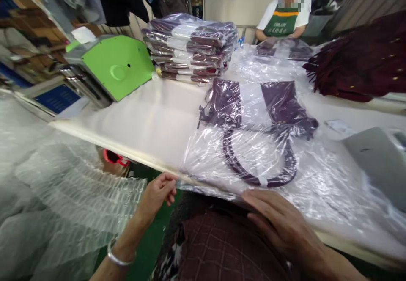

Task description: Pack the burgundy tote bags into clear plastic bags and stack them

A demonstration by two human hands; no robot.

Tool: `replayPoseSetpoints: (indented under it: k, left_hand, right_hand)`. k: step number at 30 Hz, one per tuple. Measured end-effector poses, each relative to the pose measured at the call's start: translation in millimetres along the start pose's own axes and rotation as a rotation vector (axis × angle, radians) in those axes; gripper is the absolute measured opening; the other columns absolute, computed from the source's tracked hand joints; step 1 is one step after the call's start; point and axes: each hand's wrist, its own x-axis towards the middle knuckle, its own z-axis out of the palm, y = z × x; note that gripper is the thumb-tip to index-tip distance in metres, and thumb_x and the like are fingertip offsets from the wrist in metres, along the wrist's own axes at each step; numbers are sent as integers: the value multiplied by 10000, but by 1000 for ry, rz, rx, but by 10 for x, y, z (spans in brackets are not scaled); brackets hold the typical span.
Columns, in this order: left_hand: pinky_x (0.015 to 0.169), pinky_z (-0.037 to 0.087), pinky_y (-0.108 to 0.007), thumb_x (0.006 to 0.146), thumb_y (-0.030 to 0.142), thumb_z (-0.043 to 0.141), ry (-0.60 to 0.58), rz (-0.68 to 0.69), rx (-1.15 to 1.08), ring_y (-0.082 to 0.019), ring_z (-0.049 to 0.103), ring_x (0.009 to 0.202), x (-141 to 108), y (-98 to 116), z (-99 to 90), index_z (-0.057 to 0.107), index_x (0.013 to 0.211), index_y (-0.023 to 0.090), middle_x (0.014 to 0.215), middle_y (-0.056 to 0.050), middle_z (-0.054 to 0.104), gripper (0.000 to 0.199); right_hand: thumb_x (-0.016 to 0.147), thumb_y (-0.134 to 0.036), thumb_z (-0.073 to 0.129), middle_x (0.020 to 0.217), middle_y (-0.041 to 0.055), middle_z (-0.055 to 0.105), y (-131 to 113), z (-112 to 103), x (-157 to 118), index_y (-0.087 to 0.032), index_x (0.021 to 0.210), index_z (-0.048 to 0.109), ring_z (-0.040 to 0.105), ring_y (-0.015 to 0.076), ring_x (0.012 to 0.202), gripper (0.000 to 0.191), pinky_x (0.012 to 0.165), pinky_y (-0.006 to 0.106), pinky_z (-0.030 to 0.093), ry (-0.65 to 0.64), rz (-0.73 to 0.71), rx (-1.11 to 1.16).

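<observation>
A dark purple handbag (281, 103) lies flat on the table inside a clear plastic bag (203, 154). White wrapping covers the middle of its body, and its looped handle (236, 162) points towards me. At the table's front edge, my left hand (158, 192) pinches the left corner of the plastic bag's near end between thumb and fingers. My right hand (282, 219) rests on the same edge further right, its fingers stretched out over the plastic. That palm faces down, so its underside is hidden.
Several wrapped handbags (190, 46) are stacked at the back. A green-sided machine (119, 65) and a steel flask (85, 86) stand left. Across the table a person (282, 20) handles another wrapped bag. Dark red bags (361, 59) are piled right, beyond a grey object (377, 158). Plastic sheeting (72, 188) hangs lower left.
</observation>
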Motion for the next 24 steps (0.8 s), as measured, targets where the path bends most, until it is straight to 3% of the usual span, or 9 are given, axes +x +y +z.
replayPoseSetpoints:
  k: [5,8,10,12,14,16,19,21,24]
  left_hand:
    - [537,535,-259,739,700,642,11,13,-33,-203,689,737,21,46,16,661,916,165,842,-60,708,564]
    - [525,490,-247,743,681,656,-93,86,72,-160,614,591,76,238,88,635,748,164,649,-21,651,517]
    - [498,439,-235,779,664,632,-130,144,86,-122,522,485,106,454,134,571,668,181,520,23,557,499]
    - [504,429,-237,835,646,582,-184,246,92,-117,498,476,158,733,173,557,667,189,515,30,541,488]
    - [571,471,-256,899,620,507,-225,418,149,-143,565,567,282,1042,221,615,736,185,610,-2,614,477]
    - [757,527,-304,934,564,474,-208,620,259,-196,661,818,523,1322,306,693,948,187,887,-58,726,437]
    - [1028,455,-383,906,456,548,-167,813,487,-259,605,1183,1085,1580,535,648,1254,211,1311,-95,669,438]
    - [1027,446,-382,880,404,576,-195,806,658,-265,609,1176,1481,1623,735,665,1235,202,1291,-98,684,418]
    - [855,483,-324,858,348,585,-213,716,820,-232,670,940,1887,1562,990,732,974,190,990,-61,753,245]
  right_hand:
    - [886,-350,720,1424,162,592,-268,267,753,-158,1481,460,547,292,1322,677,1077,474,504,-24,-38,61]
    - [736,-468,848,1480,227,515,-556,523,1077,-88,1499,401,488,354,1362,963,1096,525,471,-121,4,104]
    - [746,-405,844,1355,209,612,-671,644,1239,-92,1390,504,568,350,1251,793,1022,510,513,-142,51,107]
    - [856,-268,722,1127,148,706,-649,661,1391,-131,1175,619,655,299,1054,362,897,450,552,-122,147,104]
    - [928,-178,576,921,91,721,-467,548,1533,-167,975,640,680,237,860,81,784,375,545,-43,304,153]
    - [933,-162,528,798,55,709,-148,339,1651,-183,862,620,668,188,731,119,696,311,519,58,496,314]
    - [870,-180,584,736,24,699,467,26,1741,-186,813,595,661,154,640,58,581,250,498,118,784,721]
    - [818,-211,650,736,22,698,870,-81,1728,-178,811,604,668,149,633,57,549,235,506,123,921,907]
    - [718,-229,749,671,-3,657,1332,-72,1625,-162,767,633,613,118,588,142,509,205,480,177,1027,912]
